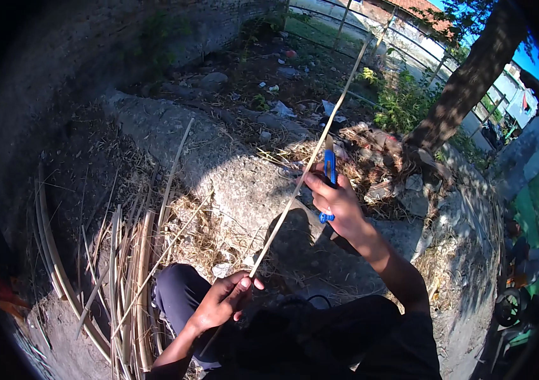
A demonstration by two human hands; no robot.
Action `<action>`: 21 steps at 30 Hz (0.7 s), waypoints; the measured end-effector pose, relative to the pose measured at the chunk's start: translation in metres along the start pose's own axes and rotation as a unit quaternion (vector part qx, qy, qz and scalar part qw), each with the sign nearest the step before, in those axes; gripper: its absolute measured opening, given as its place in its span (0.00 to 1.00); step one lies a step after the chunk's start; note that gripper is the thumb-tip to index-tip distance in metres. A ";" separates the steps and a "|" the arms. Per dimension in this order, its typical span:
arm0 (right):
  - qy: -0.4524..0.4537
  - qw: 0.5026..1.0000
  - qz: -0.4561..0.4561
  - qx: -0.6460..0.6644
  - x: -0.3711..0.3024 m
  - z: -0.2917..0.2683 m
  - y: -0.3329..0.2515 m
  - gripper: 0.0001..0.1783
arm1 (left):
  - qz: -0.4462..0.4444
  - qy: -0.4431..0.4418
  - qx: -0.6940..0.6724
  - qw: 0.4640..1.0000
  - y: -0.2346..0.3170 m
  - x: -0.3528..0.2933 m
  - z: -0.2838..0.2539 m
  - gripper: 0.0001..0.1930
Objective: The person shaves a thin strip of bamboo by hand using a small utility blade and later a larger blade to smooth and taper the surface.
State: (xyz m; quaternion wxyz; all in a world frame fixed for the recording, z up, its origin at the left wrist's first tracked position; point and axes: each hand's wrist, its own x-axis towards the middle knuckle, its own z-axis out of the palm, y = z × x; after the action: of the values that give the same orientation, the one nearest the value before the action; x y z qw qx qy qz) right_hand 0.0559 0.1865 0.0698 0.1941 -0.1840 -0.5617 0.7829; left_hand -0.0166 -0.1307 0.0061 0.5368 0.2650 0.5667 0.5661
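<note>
A long, thin, pale strip, which looks like split bamboo (280,225), runs slantwise from my lap up to the far right. My left hand (222,301) is closed around its lower part, thumb on top. Farther up, my right hand (339,199) grips a blue utility knife (329,168) whose blade points up and away, close beside the strip. The fingertips of that hand also seem to touch the strip. Part of the strip's lower end is hidden by my left hand and dark clothing.
Several long pale strips (127,278) lie in a loose pile on the left. A rough stone ledge (231,183) crosses in front of me. Beyond are dry debris, litter and a brick wall. A tree trunk (472,76) leans at the right, with a fence (339,25) behind.
</note>
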 end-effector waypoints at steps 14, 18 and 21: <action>0.058 0.992 -0.108 0.023 -0.048 0.002 -0.026 0.10 | 0.062 -0.002 -0.024 0.998 0.027 -0.014 0.015 0.11; 0.048 0.994 -0.101 0.021 -0.058 0.002 -0.035 0.14 | 0.045 -0.012 0.072 0.996 0.050 -0.012 0.016 0.12; 0.041 0.992 -0.119 0.011 -0.061 -0.002 -0.033 0.15 | 0.068 0.071 0.187 0.978 0.080 0.000 0.027 0.17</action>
State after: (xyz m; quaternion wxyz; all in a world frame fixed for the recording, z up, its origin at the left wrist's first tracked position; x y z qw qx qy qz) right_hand 0.1129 0.1668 0.1049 0.3108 -0.1462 -0.5626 0.7520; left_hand -0.0163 -0.1036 0.0858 0.3970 0.3574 0.6797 0.5027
